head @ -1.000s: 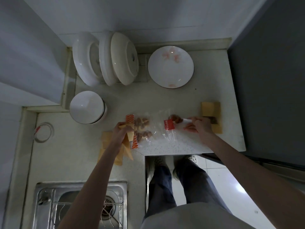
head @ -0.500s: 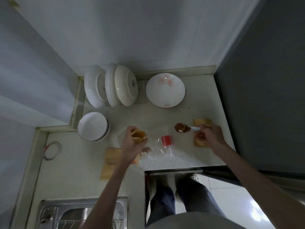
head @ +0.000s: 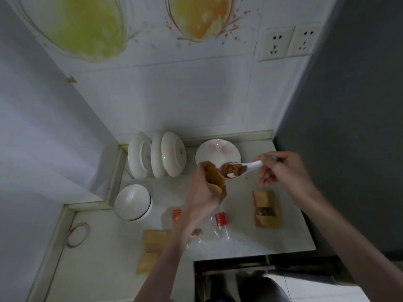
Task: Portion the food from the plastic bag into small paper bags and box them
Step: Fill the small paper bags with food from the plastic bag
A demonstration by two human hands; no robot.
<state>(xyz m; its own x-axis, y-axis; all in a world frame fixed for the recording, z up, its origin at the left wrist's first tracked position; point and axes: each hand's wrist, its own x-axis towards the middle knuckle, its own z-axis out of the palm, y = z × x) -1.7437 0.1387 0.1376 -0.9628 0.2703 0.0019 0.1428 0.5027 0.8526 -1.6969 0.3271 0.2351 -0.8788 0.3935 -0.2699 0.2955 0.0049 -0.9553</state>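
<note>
My left hand point(head: 201, 188) grips a small brown paper bag point(head: 214, 178), raised above the counter with its mouth facing right. My right hand point(head: 281, 171) holds a white spoon point(head: 242, 167) heaped with brown nuts, its bowl right at the bag's mouth. Below, the clear plastic bag point(head: 212, 228) with red labels lies flat on the counter, a few nuts showing beside my left forearm. A filled paper bag point(head: 267, 209) lies to the right. A stack of flat paper bags point(head: 151, 247) sits at the left, partly hidden by my arm.
White plates point(head: 157, 156) stand on edge at the back, beside a flat plate point(head: 218, 153). An upturned white bowl point(head: 133, 202) sits left of them. A tape ring point(head: 78, 234) lies on the left counter. The counter edge point(head: 250, 252) drops off near me; a dark appliance point(head: 349, 127) stands right.
Both hands have lifted off the counter. The loaded spoon moved left to the paper bag's mouth, and the camera tilted up toward the wall.
</note>
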